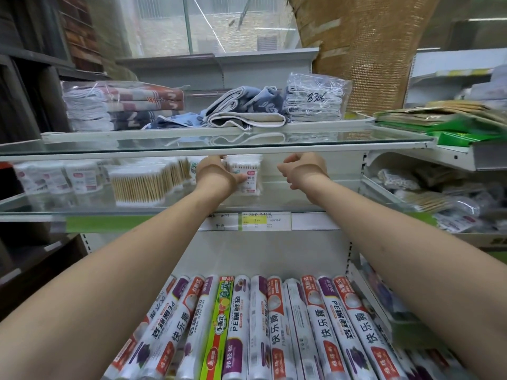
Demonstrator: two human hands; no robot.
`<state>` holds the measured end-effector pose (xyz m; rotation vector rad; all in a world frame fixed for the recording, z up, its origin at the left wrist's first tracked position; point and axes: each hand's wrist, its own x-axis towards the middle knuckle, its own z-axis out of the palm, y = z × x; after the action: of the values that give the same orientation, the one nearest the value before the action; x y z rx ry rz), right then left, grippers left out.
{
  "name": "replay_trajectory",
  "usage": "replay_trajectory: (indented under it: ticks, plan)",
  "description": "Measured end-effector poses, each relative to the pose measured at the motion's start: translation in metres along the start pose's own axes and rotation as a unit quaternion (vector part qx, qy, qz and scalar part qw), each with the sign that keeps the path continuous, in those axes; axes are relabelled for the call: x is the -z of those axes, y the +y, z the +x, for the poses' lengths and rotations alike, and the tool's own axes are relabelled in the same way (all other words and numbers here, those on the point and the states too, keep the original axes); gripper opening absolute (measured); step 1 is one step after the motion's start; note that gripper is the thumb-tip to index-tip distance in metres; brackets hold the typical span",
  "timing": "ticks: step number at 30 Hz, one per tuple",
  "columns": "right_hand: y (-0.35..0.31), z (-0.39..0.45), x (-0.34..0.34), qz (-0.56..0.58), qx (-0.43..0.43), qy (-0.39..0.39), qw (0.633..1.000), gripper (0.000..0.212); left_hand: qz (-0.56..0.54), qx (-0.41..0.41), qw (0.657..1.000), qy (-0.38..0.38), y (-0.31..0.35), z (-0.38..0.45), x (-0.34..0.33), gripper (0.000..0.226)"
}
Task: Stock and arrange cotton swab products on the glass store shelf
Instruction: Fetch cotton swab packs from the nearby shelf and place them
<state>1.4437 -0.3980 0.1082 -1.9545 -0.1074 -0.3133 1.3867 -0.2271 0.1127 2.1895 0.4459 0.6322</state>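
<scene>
On the glass shelf (82, 208), far to the left of the fingers, white cotton swab tubs (52, 176) stand in a blurred row. Between them and the left hand lie clear packs of wooden-stick cotton swabs (140, 185), stacked side by side, with more packs behind. The left hand (216, 174) reaches in under the upper glass shelf (356, 142); its fingers (241, 178) curl round the left side of an upright clear cotton swab box (251, 174) with a red-and-white label, thumb at the top edge, the box standing on the shelf. Just right of that box, a stretch of bare shelf apart, the right hand (300, 171) hovers with loosely curled fingers (290, 160) that hold nothing. Further right of that hand, bagged swab packs (439, 198) lie in a loose pile on the neighbouring shelf. Above the fingers, folded towels (123, 105) and a plastic bag marked 8306 (315, 97) sit on the top shelf. Below both forearms, price labels (263, 221) line the shelf edge, and rolls of plastic food bags (247, 330) lie in a row on the bottom shelf.
</scene>
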Motion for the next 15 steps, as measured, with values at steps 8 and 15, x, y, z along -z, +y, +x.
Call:
replay_trajectory:
  ticks: [8, 15]
  plan:
    - [0.002, -0.024, 0.018, -0.117, 0.06, -0.001, 0.991, 0.019, 0.001, -0.059, 0.998, 0.024, -0.011, -0.029, 0.025, 0.061]
    - [0.004, -0.07, 0.029, -0.234, 0.139, 0.004, 0.962, 0.043, 0.044, -0.108, 0.993, 0.031, -0.012, -0.068, 0.048, 0.064]
